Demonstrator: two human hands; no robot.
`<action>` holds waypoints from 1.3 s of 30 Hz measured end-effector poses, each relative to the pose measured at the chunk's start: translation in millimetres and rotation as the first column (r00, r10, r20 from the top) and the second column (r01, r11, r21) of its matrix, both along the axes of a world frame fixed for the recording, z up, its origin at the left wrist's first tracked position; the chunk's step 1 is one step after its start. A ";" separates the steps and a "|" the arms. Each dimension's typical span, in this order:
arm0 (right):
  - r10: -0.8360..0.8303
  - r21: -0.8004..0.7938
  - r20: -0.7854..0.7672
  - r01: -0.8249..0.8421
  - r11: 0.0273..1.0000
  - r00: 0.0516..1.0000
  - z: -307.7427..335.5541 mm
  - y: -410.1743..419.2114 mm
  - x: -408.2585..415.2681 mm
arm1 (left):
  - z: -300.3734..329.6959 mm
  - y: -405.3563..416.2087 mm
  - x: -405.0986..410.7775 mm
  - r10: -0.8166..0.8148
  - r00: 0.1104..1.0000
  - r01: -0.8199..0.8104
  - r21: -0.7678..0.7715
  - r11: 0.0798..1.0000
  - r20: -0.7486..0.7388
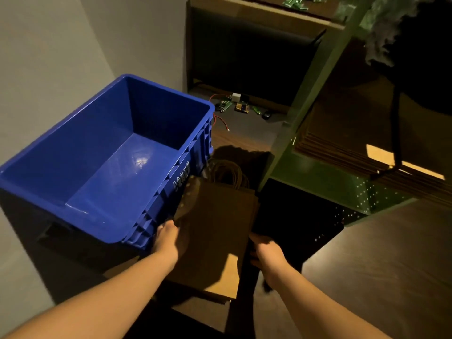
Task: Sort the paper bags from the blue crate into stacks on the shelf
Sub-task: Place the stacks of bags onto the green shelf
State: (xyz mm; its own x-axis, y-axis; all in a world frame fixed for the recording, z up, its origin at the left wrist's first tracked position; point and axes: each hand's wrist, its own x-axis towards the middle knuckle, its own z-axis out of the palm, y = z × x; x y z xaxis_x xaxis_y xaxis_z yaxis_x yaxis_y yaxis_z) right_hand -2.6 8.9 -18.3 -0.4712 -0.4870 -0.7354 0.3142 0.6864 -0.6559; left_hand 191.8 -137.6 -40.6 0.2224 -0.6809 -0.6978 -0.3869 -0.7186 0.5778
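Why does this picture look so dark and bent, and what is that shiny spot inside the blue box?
Head view: dim room light, so the brown paper bags held by the left hand and right hand sit in shadow; the spot is glare on the floor of the blue plastic crate; the wide-angle lens bends the green metal shelf; a sunlit patch falls on the stacked bags.

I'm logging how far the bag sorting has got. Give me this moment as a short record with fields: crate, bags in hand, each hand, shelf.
crate: blue crate, nothing visible inside
bags in hand: bundle of brown paper bags, flat, cord handles pointing away from the person, held just right of the crate
left hand: left hand grips the bundle's left edge
right hand: right hand grips the bundle's right edge
shelf: green shelf to the right, already carrying a stack of flat bags
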 end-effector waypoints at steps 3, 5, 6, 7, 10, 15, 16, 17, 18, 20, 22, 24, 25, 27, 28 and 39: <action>-0.063 -0.034 0.080 0.066 0.997 0.995 -3.0 -11.7 6.5 | 1.7 0.7 0.7 0.007 0.999 -0.006 0.037 0.999 -0.050; -0.099 -0.041 0.119 0.105 0.994 0.988 -6.1 -17.4 10.4 | 0.5 1.3 1.5 0.000 0.999 0.001 0.031 1.000 -0.046; -0.118 -0.036 0.142 0.124 0.992 0.983 -9.3 -19.3 11.5 | -1.5 1.0 1.6 -0.004 0.999 0.005 0.025 1.000 -0.042; -0.130 -0.020 0.153 0.135 0.991 0.980 -11.0 -20.0 12.4 | -5.1 -0.1 2.2 -0.004 0.999 0.006 0.024 1.000 -0.047; -0.185 0.009 0.196 0.187 0.982 0.963 -28.5 -19.1 11.3 | -5.2 0.5 2.9 -0.059 0.998 0.059 0.019 0.998 -0.020; -0.077 0.048 0.083 0.073 0.996 0.994 -34.4 -16.0 21.2 | -12.2 8.9 7.4 -0.166 0.986 0.167 0.079 0.983 -0.009; -0.037 0.057 0.066 0.033 0.998 0.997 -30.0 -16.2 22.4 | -12.7 12.9 6.6 -0.267 0.963 0.264 0.070 0.962 0.038; -0.029 0.052 0.038 0.027 0.998 0.999 -25.7 -16.4 23.9 | -10.8 16.9 4.8 -0.364 0.925 0.361 0.048 0.931 0.110; -0.043 0.051 0.018 0.042 0.998 0.999 -23.5 -16.0 23.3 | -9.7 21.7 1.5 -0.422 0.890 0.426 0.012 0.904 0.173; -0.073 0.039 0.001 0.073 0.997 0.997 -23.6 -13.0 23.3 | -4.2 32.5 -4.6 -0.491 0.837 0.510 -0.017 0.860 0.244; -0.070 0.029 -0.021 0.071 0.997 0.997 -26.7 -7.6 25.1 | -5.5 41.4 -6.3 -0.527 0.790 0.542 0.045 0.839 0.313; -0.037 0.059 -0.035 0.039 0.998 0.999 -32.1 -1.6 24.7 | -3.5 49.7 -6.0 -0.526 0.790 0.523 0.103 0.846 0.315; -0.015 0.074 -0.053 0.019 0.997 0.998 -31.2 2.5 22.6 | -4.9 54.4 -6.3 -0.539 0.775 0.541 0.096 0.836 0.329; 0.013 0.089 -0.083 -0.006 0.996 0.996 -32.6 11.8 16.1 | -1.9 64.1 -8.4 -0.555 0.752 0.589 0.014 0.808 0.356; 0.025 0.083 -0.103 -0.017 0.996 0.994 -30.2 16.6 13.9 | -0.1 68.2 -8.6 -0.522 0.781 0.568 -0.043 0.822 0.342; 0.204 -0.149 -0.226 -0.241 0.959 0.953 24.0 85.7 -40.2 | 27.6 108.7 -41.7 0.055 0.936 -0.067 -0.024 0.997 -0.347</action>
